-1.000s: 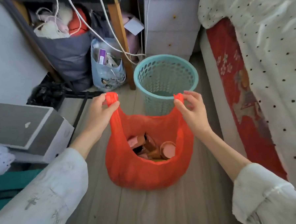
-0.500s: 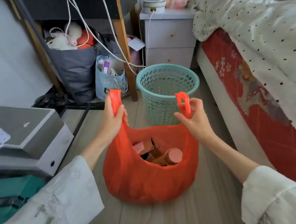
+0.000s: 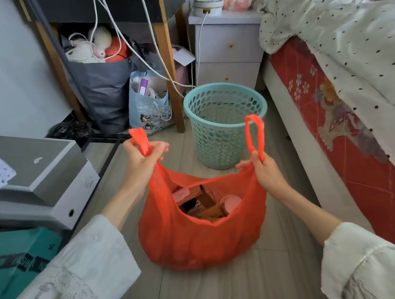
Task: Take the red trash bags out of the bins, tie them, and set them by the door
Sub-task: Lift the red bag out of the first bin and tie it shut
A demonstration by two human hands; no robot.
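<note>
Red trash bag (image 3: 196,238) sits on the wood-look floor (image 3: 222,289), out of the teal perforated bin (image 3: 225,125), which stands upright just behind it w/ open mouth up. Bag mouth faces up and gapes wide; its opening runs left-right between the two hands. Contents visible inside: pink and brown packaging, a round pink lid (can't make out more).

Left hand (image 3: 142,161) has fingers closed around the left handle loop (image 3: 141,141), loop end sticking up above the fist. Right hand (image 3: 261,168) pinches the base of the right handle loop (image 3: 255,135), which stands upright, long axis vertical. Both handles pulled apart, untied.

Bed (image 3: 351,130) w/ red patterned side runs along the right; grey storage box (image 3: 38,178) at left; white nightstand (image 3: 228,49) beyond the bin.
</note>
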